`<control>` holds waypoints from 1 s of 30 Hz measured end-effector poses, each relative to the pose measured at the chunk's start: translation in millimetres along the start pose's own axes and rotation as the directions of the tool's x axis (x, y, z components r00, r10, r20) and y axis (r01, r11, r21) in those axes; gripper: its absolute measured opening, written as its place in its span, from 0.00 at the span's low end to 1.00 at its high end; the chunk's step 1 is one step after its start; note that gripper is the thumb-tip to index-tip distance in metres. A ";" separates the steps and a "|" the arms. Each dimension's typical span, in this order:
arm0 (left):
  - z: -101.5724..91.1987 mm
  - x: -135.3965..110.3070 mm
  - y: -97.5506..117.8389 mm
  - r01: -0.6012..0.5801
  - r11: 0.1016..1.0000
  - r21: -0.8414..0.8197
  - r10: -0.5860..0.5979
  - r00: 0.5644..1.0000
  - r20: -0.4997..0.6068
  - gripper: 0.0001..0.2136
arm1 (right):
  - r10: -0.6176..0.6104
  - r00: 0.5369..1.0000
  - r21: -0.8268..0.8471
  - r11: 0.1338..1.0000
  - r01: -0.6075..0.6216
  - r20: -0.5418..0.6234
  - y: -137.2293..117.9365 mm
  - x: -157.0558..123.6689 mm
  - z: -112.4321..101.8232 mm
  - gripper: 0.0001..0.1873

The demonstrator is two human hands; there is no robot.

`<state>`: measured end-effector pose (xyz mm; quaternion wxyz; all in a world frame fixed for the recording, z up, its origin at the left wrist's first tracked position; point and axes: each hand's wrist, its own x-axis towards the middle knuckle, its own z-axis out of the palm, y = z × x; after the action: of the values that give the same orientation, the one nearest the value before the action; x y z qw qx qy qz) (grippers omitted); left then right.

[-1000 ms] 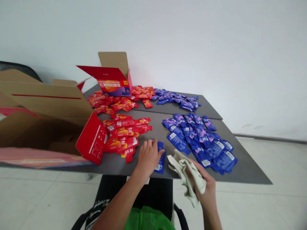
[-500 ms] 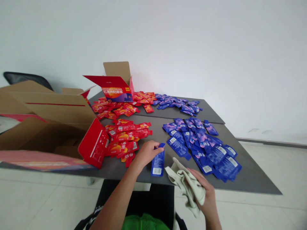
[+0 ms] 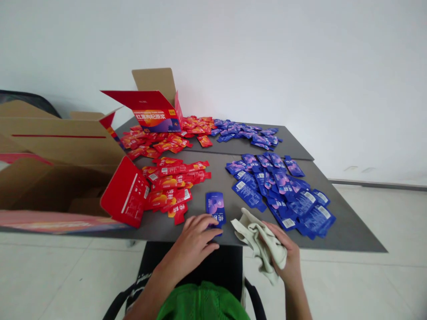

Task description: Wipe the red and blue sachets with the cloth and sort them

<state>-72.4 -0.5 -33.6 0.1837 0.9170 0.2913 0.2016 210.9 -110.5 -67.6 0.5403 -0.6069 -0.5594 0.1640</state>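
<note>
Two bare hands work at the near edge of a grey tabletop (image 3: 347, 235), with the forearms coming in from the bottom of the view. The left hand (image 3: 195, 238) lies palm down, its fingers (image 3: 208, 224) close together and stretched rightward across the near end of a blue sachet (image 3: 215, 208). Whether those fingers pinch the sachet or only rest on it, I cannot tell. The right hand (image 3: 287, 258) stands more upright and curls around a bunched cream cloth (image 3: 260, 242), holding it just off the near edge, with one corner of the cloth sticking out toward the sachet.

The sachet lies flat, printed side up, alone on bare tabletop between the two hands and just in from the near edge. Its long axis runs almost straight away from the person, roughly square to that edge, and its purple-pink printed end points toward the far side. Its near end is hidden under the fingers.

To its left lies a heap of red sachets (image 3: 168, 189), and to its right a heap of blue sachets (image 3: 282, 191). The cloth sits just beside the blue heap's near side. Further back, along the far edge, lie more red sachets (image 3: 156, 142) and blue sachets (image 3: 247, 132).
</note>
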 end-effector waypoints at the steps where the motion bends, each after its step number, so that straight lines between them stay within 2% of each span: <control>1: 5.3 -6.1 3.6 0.001 1.000 0.027 0.000 1.000 -0.029 0.17 | 0.026 0.999 -0.003 1.000 -0.026 -0.019 -1.6 2.5 1.8 0.18; 4: 19.6 -18.5 13.8 -0.024 0.995 0.093 0.034 0.993 -0.110 0.16 | 0.044 0.994 0.001 0.999 -0.044 -0.101 -13.6 18.7 11.1 0.17; 7: 30.4 -22.7 18.5 -0.055 0.989 0.136 0.076 0.984 -0.158 0.15 | -0.083 0.993 -0.016 0.997 0.082 -0.081 -33.2 44.0 25.2 0.18; 9: 35.8 -22.7 18.3 -0.062 0.987 0.150 0.087 0.982 -0.168 0.15 | -0.198 0.979 -0.031 0.979 0.200 0.042 -45.4 59.0 35.4 0.20; 12: 43.2 -22.2 15.9 -0.027 0.990 0.140 0.053 0.981 -0.189 0.15 | -0.303 0.911 -0.048 0.943 0.329 0.280 -54.8 70.4 48.6 0.21; 16: 53.3 -21.9 13.0 0.063 0.996 0.060 -0.044 0.959 -0.281 0.07 | -0.293 0.799 -0.119 0.905 0.410 0.526 -50.7 71.3 61.1 0.23; 19: 59.3 -20.5 11.4 0.055 0.998 0.015 -0.047 0.943 -0.330 0.07 | -0.268 0.763 -0.166 0.884 0.437 0.588 -43.0 79.6 72.8 0.22; 22: 63.5 -19.5 10.0 0.041 0.999 0.020 -0.031 0.932 -0.362 0.11 | -0.258 0.766 -0.229 0.856 0.464 0.588 -36.4 103.9 88.6 0.22; 26: 64.6 -21.5 7.9 0.056 0.998 0.040 -0.037 0.931 -0.363 0.11 | -0.223 0.797 -0.350 0.809 0.472 0.561 -37.9 141.0 99.5 0.25; 28: 62.8 -23.4 7.1 0.050 0.997 0.055 -0.029 0.941 -0.336 0.12 | -0.234 0.819 -0.363 0.809 0.463 0.524 -46.5 145.6 94.9 0.26; 30: 60.6 -25.3 6.6 0.032 0.998 0.062 -0.011 0.947 -0.320 0.12 | -0.274 0.842 -0.332 0.827 0.453 0.465 -59.0 136.1 85.7 0.26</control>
<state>-59.4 -34.2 -88.8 0.1058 0.8746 0.3336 0.3356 156.0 34.1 6.1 0.2893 -0.5437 -0.7863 0.0483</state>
